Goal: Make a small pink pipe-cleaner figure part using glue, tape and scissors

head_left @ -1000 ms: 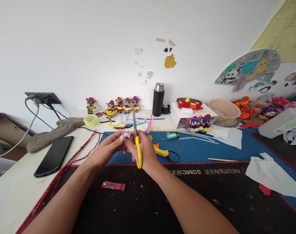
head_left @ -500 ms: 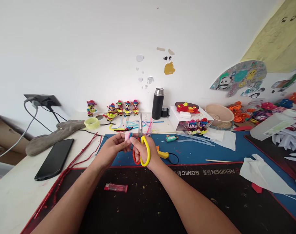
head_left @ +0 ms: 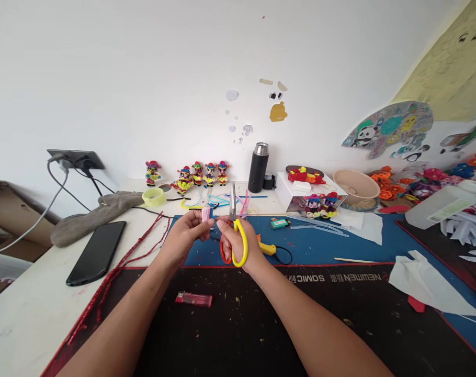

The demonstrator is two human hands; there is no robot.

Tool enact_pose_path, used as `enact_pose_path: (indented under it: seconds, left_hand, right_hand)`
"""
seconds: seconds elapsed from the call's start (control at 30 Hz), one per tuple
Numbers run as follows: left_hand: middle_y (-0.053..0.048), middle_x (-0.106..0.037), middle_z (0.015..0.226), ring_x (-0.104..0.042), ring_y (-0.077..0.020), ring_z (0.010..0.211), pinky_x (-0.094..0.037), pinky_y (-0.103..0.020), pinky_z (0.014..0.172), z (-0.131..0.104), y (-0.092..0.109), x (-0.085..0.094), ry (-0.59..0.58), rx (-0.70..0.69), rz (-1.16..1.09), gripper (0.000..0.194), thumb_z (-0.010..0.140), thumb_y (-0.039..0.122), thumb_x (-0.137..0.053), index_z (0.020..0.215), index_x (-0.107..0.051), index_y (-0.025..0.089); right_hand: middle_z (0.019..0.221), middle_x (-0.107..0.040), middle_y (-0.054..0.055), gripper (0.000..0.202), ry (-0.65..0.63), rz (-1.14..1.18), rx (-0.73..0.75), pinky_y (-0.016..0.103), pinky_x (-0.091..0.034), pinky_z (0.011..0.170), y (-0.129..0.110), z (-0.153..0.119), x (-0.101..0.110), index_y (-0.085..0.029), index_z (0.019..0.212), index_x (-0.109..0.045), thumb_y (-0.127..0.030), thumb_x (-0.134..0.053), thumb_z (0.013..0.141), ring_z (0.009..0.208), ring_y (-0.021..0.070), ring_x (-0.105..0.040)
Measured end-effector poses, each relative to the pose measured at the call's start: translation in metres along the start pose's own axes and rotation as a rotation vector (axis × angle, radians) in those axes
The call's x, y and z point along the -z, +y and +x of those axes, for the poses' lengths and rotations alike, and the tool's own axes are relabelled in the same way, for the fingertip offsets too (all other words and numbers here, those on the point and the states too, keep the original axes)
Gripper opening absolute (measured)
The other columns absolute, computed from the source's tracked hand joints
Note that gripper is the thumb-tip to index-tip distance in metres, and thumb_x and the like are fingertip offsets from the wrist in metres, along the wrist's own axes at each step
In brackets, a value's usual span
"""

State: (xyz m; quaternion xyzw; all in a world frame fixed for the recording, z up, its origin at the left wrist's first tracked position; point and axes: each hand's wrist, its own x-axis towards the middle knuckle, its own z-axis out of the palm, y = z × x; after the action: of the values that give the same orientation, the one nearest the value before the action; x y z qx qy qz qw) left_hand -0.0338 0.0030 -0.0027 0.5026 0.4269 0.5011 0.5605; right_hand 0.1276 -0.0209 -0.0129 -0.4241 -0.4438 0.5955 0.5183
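Observation:
Between the fingertips of my left hand is a small fuzzy pink and blue piece, which looks like pipe cleaner; its lower part is hidden by the fingers. My right hand is closed around scissors with one yellow and one red handle loop, blades pointing up and away from me. The two hands are close together with a narrow gap between them, over the blue mat. Whether the right fingertips also pinch something small, I cannot make out.
A pink lighter lies on the black mat. Beyond my right wrist sits a yellow glue gun. Several fuzzy figurines and a black thermos stand by the wall. A phone and red pipe cleaners are at left.
My hands have drawn slightly apart, the right one shifting right with the scissors. More of the pink piece shows. The whole view has also shifted a little.

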Motion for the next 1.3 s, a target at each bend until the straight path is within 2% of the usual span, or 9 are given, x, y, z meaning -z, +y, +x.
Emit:
enact_pose_path:
  seconds: [0.27, 0.53, 0.7, 0.8, 0.9, 0.97, 1.17, 1.3]
  left_hand:
    - [0.002, -0.064, 0.065, -0.055, -0.0147, 0.059, -0.043, -0.027, 0.059, 0.002, -0.002, 0.000, 0.004, -0.008, 0.089, 0.052, 0.069, 0.057, -0.095, 0.087, -0.066, 0.019]
    - [-0.002, -0.072, 0.084, -0.066, -0.0212, 0.077, -0.047, -0.032, 0.069, -0.003, -0.012, -0.002, 0.045, -0.183, 0.506, 0.036, 0.087, 0.055, -0.077, 0.095, -0.062, 0.023]
    - [0.000, -0.071, 0.083, -0.064, -0.0215, 0.075, -0.045, -0.033, 0.069, -0.007, -0.011, -0.003, 0.032, -0.203, 0.684, 0.024, 0.090, 0.046, -0.070, 0.097, -0.061, 0.024]
    - [-0.002, -0.072, 0.089, -0.067, -0.0220, 0.080, -0.049, -0.034, 0.072, -0.007, -0.004, -0.001, -0.074, -0.191, 0.545, 0.028, 0.089, 0.045, -0.074, 0.102, -0.062, 0.024]
    - [-0.007, -0.075, 0.104, -0.071, -0.0244, 0.089, -0.055, -0.035, 0.073, -0.005, 0.005, 0.003, -0.222, -0.103, 0.314, 0.043, 0.084, 0.048, -0.083, 0.113, -0.063, 0.022]
    - [-0.009, -0.076, 0.109, -0.071, -0.0246, 0.091, -0.056, -0.035, 0.073, -0.004, 0.009, 0.005, -0.266, -0.080, 0.244, 0.048, 0.083, 0.048, -0.086, 0.117, -0.065, 0.022]
    - [-0.004, -0.075, 0.089, -0.067, -0.0198, 0.076, -0.053, -0.031, 0.065, -0.002, 0.006, 0.004, -0.243, -0.089, 0.168, 0.046, 0.082, 0.049, -0.090, 0.111, -0.069, 0.021]
    - [-0.003, -0.074, 0.086, -0.066, -0.0189, 0.074, -0.053, -0.030, 0.064, -0.002, 0.005, 0.001, -0.213, -0.094, 0.141, 0.048, 0.081, 0.050, -0.092, 0.111, -0.070, 0.020]
  right_hand:
    - [0.043, -0.046, -0.014, 0.065, 0.013, 0.028, 0.012, 0.021, -0.035, 0.028, 0.002, 0.002, 0.001, -0.020, 0.105, -0.061, -0.076, -0.078, 0.076, 0.027, 0.0117, -0.043]
    - [0.045, -0.048, -0.015, 0.068, 0.006, 0.018, -0.001, 0.021, -0.036, 0.028, 0.005, 0.004, 0.001, -0.021, 0.113, -0.060, -0.074, -0.081, 0.076, 0.027, 0.0124, -0.044]
    - [0.045, -0.049, -0.014, 0.055, -0.008, -0.075, 0.017, 0.020, -0.033, 0.029, 0.013, 0.004, 0.001, -0.023, 0.100, -0.057, -0.067, -0.083, 0.079, 0.028, 0.0118, -0.046]
    - [0.046, -0.049, -0.014, 0.052, 0.002, -0.075, 0.025, 0.020, -0.034, 0.028, 0.013, 0.005, 0.002, -0.024, 0.094, -0.055, -0.067, -0.081, 0.081, 0.027, 0.0116, -0.045]
    - [0.047, -0.049, -0.014, 0.052, -0.006, -0.055, 0.032, 0.020, -0.034, 0.028, 0.009, 0.005, 0.003, -0.024, 0.095, -0.057, -0.068, -0.081, 0.080, 0.027, 0.0116, -0.045]
    - [0.047, -0.049, -0.014, 0.052, -0.025, -0.040, 0.033, 0.020, -0.034, 0.027, 0.007, 0.005, 0.003, -0.024, 0.096, -0.058, -0.067, -0.081, 0.080, 0.027, 0.0113, -0.044]
    - [0.047, -0.049, -0.013, 0.052, -0.046, -0.024, 0.012, 0.020, -0.034, 0.028, 0.006, 0.003, 0.002, -0.023, 0.092, -0.058, -0.067, -0.082, 0.080, 0.028, 0.0105, -0.045]
    - [0.045, -0.049, -0.013, 0.056, -0.055, -0.023, -0.001, 0.020, -0.034, 0.028, 0.004, 0.001, 0.000, -0.023, 0.095, -0.059, -0.072, -0.081, 0.078, 0.028, 0.0114, -0.045]
